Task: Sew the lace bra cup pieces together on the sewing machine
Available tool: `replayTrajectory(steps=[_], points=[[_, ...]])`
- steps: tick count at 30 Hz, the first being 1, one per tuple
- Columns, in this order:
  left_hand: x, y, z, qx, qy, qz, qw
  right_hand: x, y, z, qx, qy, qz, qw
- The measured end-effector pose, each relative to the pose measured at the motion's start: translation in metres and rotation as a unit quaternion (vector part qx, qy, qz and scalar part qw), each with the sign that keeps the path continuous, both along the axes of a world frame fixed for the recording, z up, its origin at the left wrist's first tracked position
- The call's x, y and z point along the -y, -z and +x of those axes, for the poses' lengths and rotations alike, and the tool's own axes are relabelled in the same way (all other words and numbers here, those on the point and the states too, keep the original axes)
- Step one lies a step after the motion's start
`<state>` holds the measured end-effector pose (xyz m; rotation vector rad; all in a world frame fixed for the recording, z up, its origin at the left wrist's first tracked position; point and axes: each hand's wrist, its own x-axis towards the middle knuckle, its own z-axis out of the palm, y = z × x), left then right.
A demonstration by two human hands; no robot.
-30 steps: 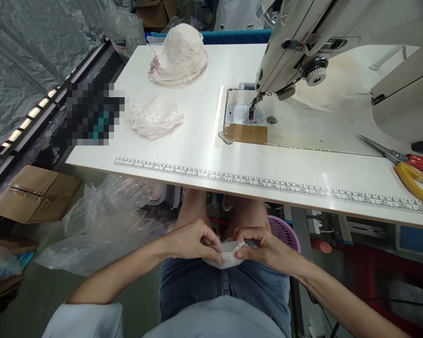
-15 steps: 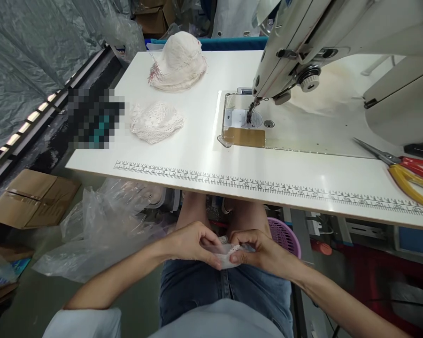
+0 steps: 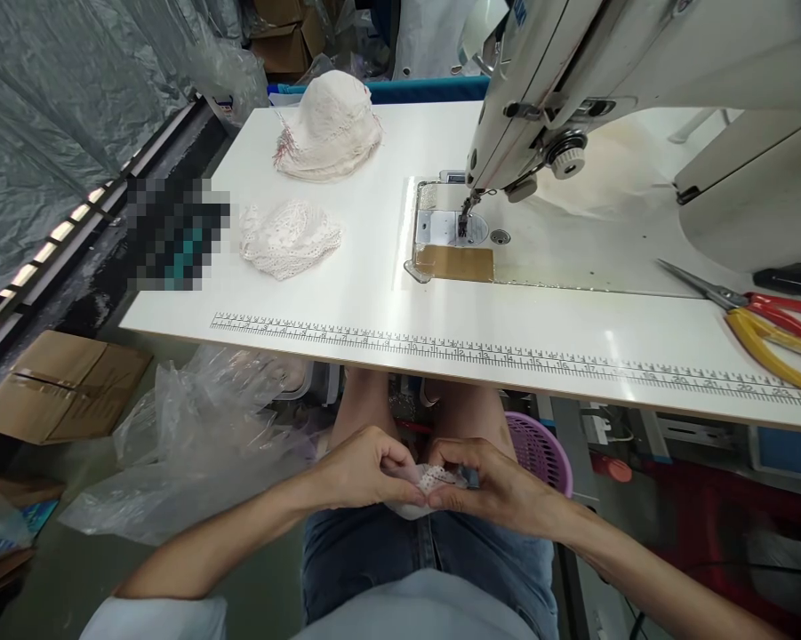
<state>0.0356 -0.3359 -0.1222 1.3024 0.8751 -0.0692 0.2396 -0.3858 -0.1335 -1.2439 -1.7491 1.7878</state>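
Above my lap, a small piece of white lace fabric (image 3: pixel 435 478) is pinched between my two hands. My left hand (image 3: pixel 366 471) grips its left side with thumb and bent fingers. On the other side my right hand (image 3: pixel 484 480) pinches the lace edge, thumb tip close to the left thumb. Part of the fabric is hidden behind the fingers. On the table beyond lie a flat white lace piece (image 3: pixel 290 238) and, farther back, a stack of cream cloth hats (image 3: pixel 333 124) with loose reddish threads at one side.
A sewing machine (image 3: pixel 540 116) stands on the white table (image 3: pixel 360 293), which has a printed ruler (image 3: pixel 480 353) along its front edge. Scissors (image 3: pixel 747 311) with red and yellow handles lie at right. Below are a purple basket (image 3: pixel 540 449), plastic bags (image 3: pixel 193 444) and a cardboard box (image 3: pixel 63 387).
My hands have drawn closer together on the fabric, and its lace edge now bunches up between the thumbs. The view has shifted slightly; the things on the table stay put.
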Motion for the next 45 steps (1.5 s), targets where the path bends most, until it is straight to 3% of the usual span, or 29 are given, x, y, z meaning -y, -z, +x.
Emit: replayTrajectory(steps=[6, 11, 22, 32, 36, 45], points=[[0.001, 0.003, -0.002, -0.008, 0.021, 0.041, 0.999, 0.004, 0.004, 0.003, -0.024, 0.007, -0.029, 0.999], [0.001, 0.002, -0.003, -0.003, 0.01, 0.016, 1.0, 0.002, 0.002, 0.002, -0.071, 0.009, -0.077, 0.994], [0.005, 0.002, -0.001, -0.015, 0.01, 0.032, 0.999, -0.001, 0.002, 0.0, -0.059, -0.002, -0.072, 0.996], [-0.002, 0.005, -0.015, 0.0, 0.016, -0.104, 0.994, -0.004, 0.018, 0.013, -0.134, 0.016, -0.171, 0.976], [-0.005, 0.006, -0.019, 0.01, 0.024, -0.112, 0.993, -0.005, 0.02, 0.017, -0.174, 0.025, -0.199, 0.964], [-0.008, 0.006, -0.023, 0.032, 0.023, -0.11, 0.993, -0.006, 0.022, 0.019, -0.153, 0.03, -0.202, 0.967]])
